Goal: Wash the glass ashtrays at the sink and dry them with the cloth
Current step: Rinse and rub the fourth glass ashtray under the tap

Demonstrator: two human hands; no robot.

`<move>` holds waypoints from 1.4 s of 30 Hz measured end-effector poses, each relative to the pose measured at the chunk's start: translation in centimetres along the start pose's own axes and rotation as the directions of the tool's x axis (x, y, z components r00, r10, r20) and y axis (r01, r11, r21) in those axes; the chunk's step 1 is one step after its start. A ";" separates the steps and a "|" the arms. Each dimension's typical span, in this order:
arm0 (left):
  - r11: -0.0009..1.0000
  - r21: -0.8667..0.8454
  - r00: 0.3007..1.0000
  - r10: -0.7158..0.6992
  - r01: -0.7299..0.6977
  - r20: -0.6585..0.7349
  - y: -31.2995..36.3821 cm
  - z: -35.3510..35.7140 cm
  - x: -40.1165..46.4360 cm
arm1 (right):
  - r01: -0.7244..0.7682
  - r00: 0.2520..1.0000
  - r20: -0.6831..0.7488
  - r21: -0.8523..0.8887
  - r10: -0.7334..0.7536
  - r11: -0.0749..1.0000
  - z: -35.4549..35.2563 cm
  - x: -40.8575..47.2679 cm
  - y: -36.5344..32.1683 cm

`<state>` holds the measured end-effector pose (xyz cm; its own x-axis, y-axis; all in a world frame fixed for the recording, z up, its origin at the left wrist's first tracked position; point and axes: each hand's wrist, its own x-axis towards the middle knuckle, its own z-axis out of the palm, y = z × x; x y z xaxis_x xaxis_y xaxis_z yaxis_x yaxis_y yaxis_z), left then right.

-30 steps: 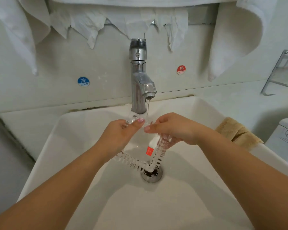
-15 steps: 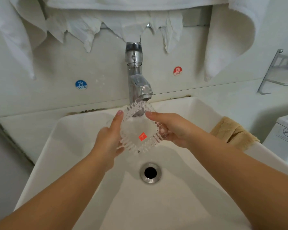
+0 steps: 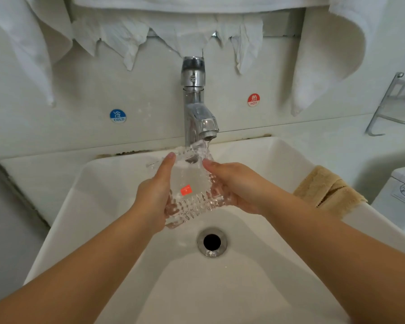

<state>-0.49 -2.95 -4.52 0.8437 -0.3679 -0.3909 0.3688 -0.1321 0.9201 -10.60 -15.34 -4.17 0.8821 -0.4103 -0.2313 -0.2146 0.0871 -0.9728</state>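
A square clear glass ashtray (image 3: 192,183) with ribbed edges and a small red sticker is held over the white sink (image 3: 98,206), under the chrome tap (image 3: 195,108). Running water strikes its far edge. My left hand (image 3: 154,197) grips the ashtray's left side, thumb up along the rim. My right hand (image 3: 234,185) grips the right side, fingers curled beneath the glass. A tan cloth (image 3: 325,190) lies folded on the sink's right rim.
The drain (image 3: 212,242) sits open below the ashtray. White towels (image 3: 325,54) hang from the shelf above. Blue cold and red hot stickers mark the wall. A metal rack (image 3: 393,106) is mounted at far right, with a white appliance (image 3: 402,195) below it.
Both hands lifted the ashtray from near the drain up to the tap's spout and tilted it flatter. Water now runs over its far edge.
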 end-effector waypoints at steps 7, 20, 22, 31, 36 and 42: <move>0.982 0.143 0.992 0.121 -0.123 0.019 0.2 0.8 -0.8 | -0.106 0.980 -0.185 -0.159 0.076 0.982 0.2 0.4 0.4; 0.999 0.026 0.999 -0.045 0.045 -0.018 1.4 -0.6 -1.2 | -0.009 1.000 0.011 0.002 0.009 1.000 1.0 0.3 0.2; 0.991 0.111 0.997 0.073 -0.069 -0.039 1.4 -0.3 -1.4 | -0.033 0.995 -0.096 -0.150 0.019 0.988 1.1 0.2 0.5; 0.963 0.170 0.977 0.215 -0.211 -0.006 1.0 0.5 -1.8 | -0.112 0.976 -0.194 -0.081 0.094 0.990 1.2 0.1 0.2; 0.999 0.022 0.999 -0.037 0.037 -0.026 1.1 -1.0 -0.4 | 0.052 0.999 -0.016 -0.038 -0.052 0.998 1.5 0.0 0.0; 0.996 0.074 0.998 0.056 -0.054 -0.029 0.3 -0.1 -0.3 | 0.039 0.981 -0.178 -0.222 -0.079 0.974 1.8 -0.1 0.1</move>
<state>-0.57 -2.75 -4.10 0.8741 -0.3477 -0.3392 0.2927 -0.1801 0.9391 -9.90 -13.65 -4.24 0.8075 -0.5712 -0.1476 -0.2681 -0.1323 -0.9543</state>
